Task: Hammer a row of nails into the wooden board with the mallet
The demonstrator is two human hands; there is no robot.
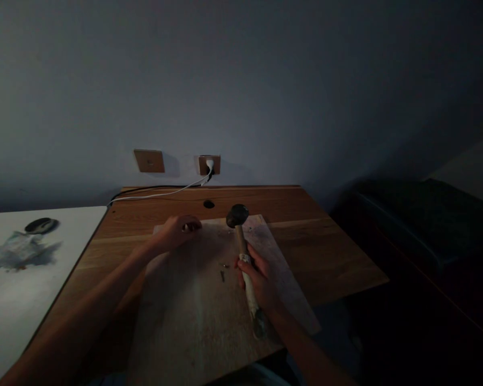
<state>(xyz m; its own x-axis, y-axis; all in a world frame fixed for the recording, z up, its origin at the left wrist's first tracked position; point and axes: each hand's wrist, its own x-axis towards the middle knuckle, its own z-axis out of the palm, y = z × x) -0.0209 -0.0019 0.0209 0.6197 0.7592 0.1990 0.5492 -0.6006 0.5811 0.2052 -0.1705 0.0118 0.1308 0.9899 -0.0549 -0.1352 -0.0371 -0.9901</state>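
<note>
My right hand (257,281) is wrapped round the pale handle of a hammer (241,236), whose dark head sits raised over the far edge of a worn board (193,321). My left hand (179,230) rests at the board's far left corner, fingers curled in a pinch on something small that I cannot make out. A few small nails (223,271) lie on the board just left of the hammer handle. The board lies on a wooden desk (326,252).
A white surface (24,300) with a dark round object and a crumpled grey item adjoins the desk on the left. A white cable (161,194) runs from a wall socket (209,164) across the desk's back. A dark piece of furniture stands at right.
</note>
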